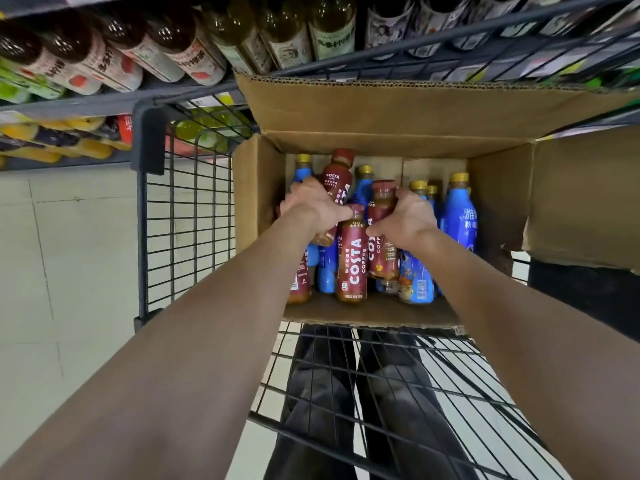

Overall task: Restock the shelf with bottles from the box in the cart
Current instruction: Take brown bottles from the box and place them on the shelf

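1. Your left hand (313,206) is wrapped around a maroon Costa bottle (337,178) inside the cardboard box (498,199); your right hand (407,216) grips a second Costa bottle (381,237).
2. A third Costa bottle (351,261) stands between your hands, touching both held bottles.
3. Blue bottles with gold caps (459,216) crowd close on the right and behind.
4. The box sits in the black wire cart (180,216), its corrugated flaps open.
5. The shelf (114,102) beyond holds glossy, dark bottles (187,46) packed in rows.
6. Pale floor tiles (69,254) lie left of the cart.
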`<state>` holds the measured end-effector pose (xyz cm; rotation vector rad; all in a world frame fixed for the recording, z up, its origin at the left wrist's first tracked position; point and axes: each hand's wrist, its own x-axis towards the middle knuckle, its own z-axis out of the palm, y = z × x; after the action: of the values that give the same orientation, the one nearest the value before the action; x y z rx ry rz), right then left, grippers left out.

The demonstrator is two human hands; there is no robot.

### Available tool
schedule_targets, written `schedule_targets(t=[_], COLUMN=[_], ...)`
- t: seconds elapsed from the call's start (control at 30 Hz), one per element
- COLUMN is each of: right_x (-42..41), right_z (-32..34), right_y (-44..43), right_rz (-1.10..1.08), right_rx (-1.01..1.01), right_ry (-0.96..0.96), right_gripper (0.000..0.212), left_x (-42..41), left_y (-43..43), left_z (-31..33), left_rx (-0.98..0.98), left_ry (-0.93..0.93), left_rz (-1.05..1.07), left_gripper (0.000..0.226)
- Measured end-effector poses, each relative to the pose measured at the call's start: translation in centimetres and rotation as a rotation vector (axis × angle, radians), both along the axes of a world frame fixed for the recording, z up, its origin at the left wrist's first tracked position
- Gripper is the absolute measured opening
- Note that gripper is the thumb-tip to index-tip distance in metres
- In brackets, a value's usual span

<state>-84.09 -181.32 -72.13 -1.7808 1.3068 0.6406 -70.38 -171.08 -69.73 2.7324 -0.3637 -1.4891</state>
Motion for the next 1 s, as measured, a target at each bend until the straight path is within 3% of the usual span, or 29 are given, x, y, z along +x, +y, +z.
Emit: schedule_targets(t=[0.17, 0.27, 0.43, 0.67, 1.0], right_x=[-1.3, -1.6, -2.3, -1.5, 0.7], right_z=[0.6, 1.5, 3.6, 10.0, 22.7], right_y=[0.8, 1.3, 1.3, 2.4, 7.4], right_rz=[-0.104, -0.093, -0.265, -0.3, -0.246], right_rx=[0.012, 0.004, 0.046, 0.01, -0.1], right_ry=[-0.196, -0.247, -0.351, -0.411, -0.601], right_gripper=[0.076, 0.066, 0.065, 0.081, 0.077], left_x=[-0.1, -0.5, -0.8, -0.4, 0.1], left_y=[0.7, 1.8, 3.7, 5.9, 9.0], left_z=[1.2, 2.0, 4.0, 9.4, 20.8], left_rx=[-0.209, -0.304, -0.406, -0.464, -0.705], left_ry=[0.141, 0.189, 0.203, 0.099, -0.079], left_rz=[0.187, 0.284, 0.325, 0.232, 0.297], left_gripper=[0.07, 0.072, 0.075, 0.073, 0.075])
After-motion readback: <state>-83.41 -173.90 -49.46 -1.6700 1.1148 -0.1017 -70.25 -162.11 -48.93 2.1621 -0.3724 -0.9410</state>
